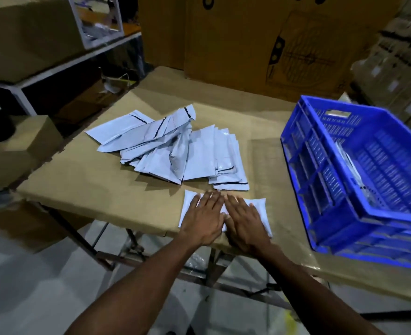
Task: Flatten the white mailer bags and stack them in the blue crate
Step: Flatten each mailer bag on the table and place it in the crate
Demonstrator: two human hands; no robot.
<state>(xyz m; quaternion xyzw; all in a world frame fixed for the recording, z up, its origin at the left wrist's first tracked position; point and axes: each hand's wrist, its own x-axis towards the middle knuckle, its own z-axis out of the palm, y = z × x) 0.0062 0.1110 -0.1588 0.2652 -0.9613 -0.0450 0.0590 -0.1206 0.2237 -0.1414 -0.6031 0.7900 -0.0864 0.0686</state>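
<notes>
Mailer bag (260, 206) under hands: middle hidden by both palms.
Blue crate (320, 165): right side cut off by frame edge.
Crate contents (349, 163): pale, unclear through wall slots.
Background cartons (397, 68): blurred.

A brown table (83, 180) stands on a grey floor (30, 298). Behind the table are big cardboard boxes (248, 44). Left of the table is a metal shelf (61, 61).

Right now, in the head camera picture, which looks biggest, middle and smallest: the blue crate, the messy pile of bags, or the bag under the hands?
1. blue crate, though it sits close to the camera.
2. pile of white mailer bags.
3. mailer bag under both hands, partly hidden.
</notes>
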